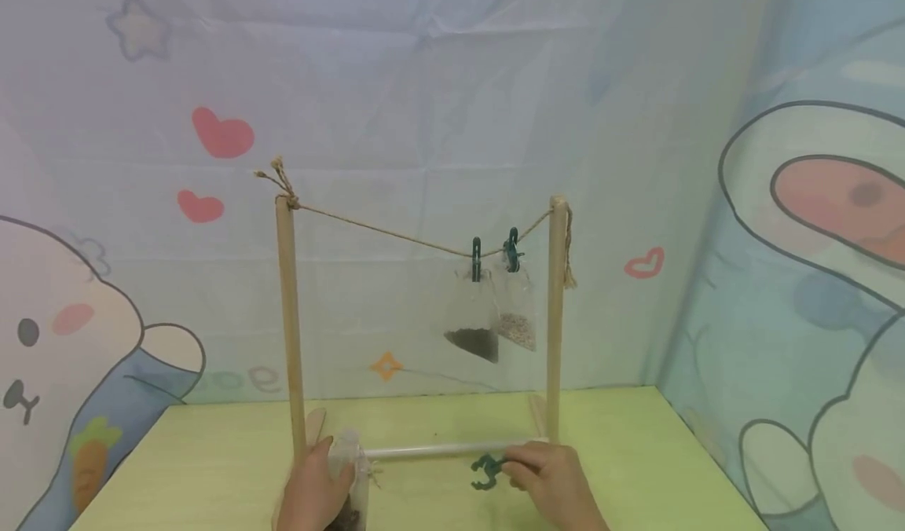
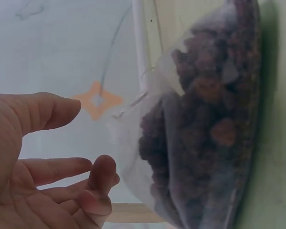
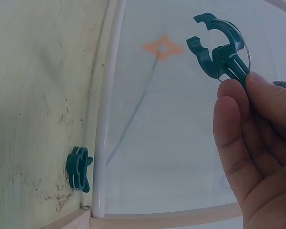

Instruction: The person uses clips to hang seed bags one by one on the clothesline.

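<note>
the left hand [image 1: 314,488] is at the near left of the desk [image 1: 212,468], beside a clear bag of brown lumps [image 2: 205,133]. in the left wrist view its thumb and fingers stand apart with a wide gap, and the bag sits just beyond their tips; whether they touch it i cannot tell. the bag rests upright on the desk, near the foot of the left post [image 1: 289,319].

the right hand [image 1: 555,480] is in front of the right post [image 1: 556,319], and its fingers pinch the handles of a green clip [image 3: 223,50]. that clip is held above the desk, its jaws parted and around nothing. a loose clip [image 3: 77,169] lies on the desk close to the white bar [image 1: 452,449], which runs low between the posts.

a rope [image 1: 375,227] is strung from post to post and sags toward the right. two more clips hang there side by side: the left one [image 1: 477,260] carries a dark-filled bag [image 1: 477,344], the right one [image 1: 512,250] a pale-filled bag [image 1: 518,329]. behind is a cloth [image 1: 424,122] printed with hearts and cartoon animals.
</note>
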Motion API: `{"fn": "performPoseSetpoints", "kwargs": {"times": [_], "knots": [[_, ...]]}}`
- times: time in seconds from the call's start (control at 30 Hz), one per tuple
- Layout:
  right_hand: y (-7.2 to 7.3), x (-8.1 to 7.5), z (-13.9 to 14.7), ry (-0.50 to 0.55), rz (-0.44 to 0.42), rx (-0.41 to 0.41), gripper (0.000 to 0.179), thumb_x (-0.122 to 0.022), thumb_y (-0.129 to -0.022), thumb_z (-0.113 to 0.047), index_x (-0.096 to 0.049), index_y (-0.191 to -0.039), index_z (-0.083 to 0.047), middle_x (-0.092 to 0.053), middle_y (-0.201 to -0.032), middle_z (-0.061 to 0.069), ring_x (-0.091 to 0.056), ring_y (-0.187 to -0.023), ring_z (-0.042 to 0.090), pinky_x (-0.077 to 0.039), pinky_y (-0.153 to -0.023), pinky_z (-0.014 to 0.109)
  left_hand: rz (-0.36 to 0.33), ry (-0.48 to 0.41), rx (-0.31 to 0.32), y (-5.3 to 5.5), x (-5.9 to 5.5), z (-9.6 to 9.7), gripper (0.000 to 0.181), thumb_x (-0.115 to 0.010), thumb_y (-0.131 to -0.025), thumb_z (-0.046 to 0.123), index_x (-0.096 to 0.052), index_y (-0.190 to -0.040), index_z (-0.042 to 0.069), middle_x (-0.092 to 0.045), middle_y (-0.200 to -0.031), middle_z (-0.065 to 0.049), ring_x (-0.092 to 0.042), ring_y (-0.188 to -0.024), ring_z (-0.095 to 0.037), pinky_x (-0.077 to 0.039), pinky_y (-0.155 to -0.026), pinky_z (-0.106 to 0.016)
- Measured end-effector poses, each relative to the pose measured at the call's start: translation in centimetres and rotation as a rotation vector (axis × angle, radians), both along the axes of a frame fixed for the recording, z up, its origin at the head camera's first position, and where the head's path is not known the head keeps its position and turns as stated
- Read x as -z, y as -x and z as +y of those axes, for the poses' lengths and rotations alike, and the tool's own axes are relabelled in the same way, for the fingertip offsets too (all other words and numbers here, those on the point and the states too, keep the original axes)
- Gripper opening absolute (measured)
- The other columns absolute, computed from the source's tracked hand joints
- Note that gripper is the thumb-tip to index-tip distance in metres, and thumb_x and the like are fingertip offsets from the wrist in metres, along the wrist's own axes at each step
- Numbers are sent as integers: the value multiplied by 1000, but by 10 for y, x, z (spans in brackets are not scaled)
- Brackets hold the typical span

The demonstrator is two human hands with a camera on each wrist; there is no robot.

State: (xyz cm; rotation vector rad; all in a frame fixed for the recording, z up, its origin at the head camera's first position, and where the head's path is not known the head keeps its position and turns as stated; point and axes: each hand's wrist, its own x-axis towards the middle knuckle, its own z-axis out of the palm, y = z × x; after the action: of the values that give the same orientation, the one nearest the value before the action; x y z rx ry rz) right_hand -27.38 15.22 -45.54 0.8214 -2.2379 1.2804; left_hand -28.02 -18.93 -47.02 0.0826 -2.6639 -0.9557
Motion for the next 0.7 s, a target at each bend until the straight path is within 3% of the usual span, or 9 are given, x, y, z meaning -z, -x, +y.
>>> {"fn": "performPoseSetpoints", "kwargs": {"times": [0.3, 0.53, 0.7], "knots": [[-2, -2, -3, -11, -124, 9, 6, -76, -91, -3, -81, -90, -6, -78, -83, 8, -66, -66, 0, -57, -57, 23, -88, -42, 37, 9, 14, -6, 57, -73, -91, 14, -54, -131, -21, -63, -120, -38, -63, -111, -54, -55, -88, -63], [-3, -3, -5, 5, -161, -15, 6, -76, -91, -4, -81, -89, -6, -77, -83, 8, -67, -66, 2, -57, -57, 23, -88, 15, 23, 13, 24, -9, 68, -77, -89, 17, -48, -134, -24, -58, -124, -45, -61, -112, -58, -55, -88, -64], [-4, -4, -5, 3, -173, -21, 6, -76, -91, -4, -81, -89, -6, -76, -82, 9, -67, -65, 2, -57, -57, 23, -92, -26, 9, 15, 26, -11, 66, -78, -88, 19, -52, -133, -22, -60, -123, -42, -63, -110, -57, -55, -87, -64]]}}
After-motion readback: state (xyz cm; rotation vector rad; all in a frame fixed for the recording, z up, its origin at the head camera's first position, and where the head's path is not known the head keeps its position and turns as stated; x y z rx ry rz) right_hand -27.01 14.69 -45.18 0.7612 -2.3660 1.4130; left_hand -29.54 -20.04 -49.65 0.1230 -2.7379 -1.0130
